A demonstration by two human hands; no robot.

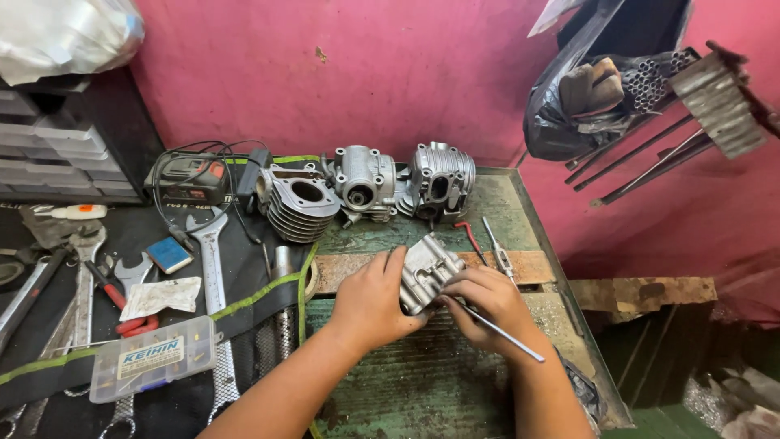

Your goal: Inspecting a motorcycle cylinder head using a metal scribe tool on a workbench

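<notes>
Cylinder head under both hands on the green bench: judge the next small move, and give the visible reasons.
Probably work the thin metal rod further into the cylinder head: the right hand holds the rod at the part, while the left hand steadies it.

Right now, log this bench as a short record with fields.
Left hand: left hand grips the grey engine casting.
Right hand: right hand holds a thin metal rod against the casting.
Surface: worn green bench.
Behind: finned cylinder, two cylinder heads.
Left side: wrenches, clear parts box on a black mat.
</notes>
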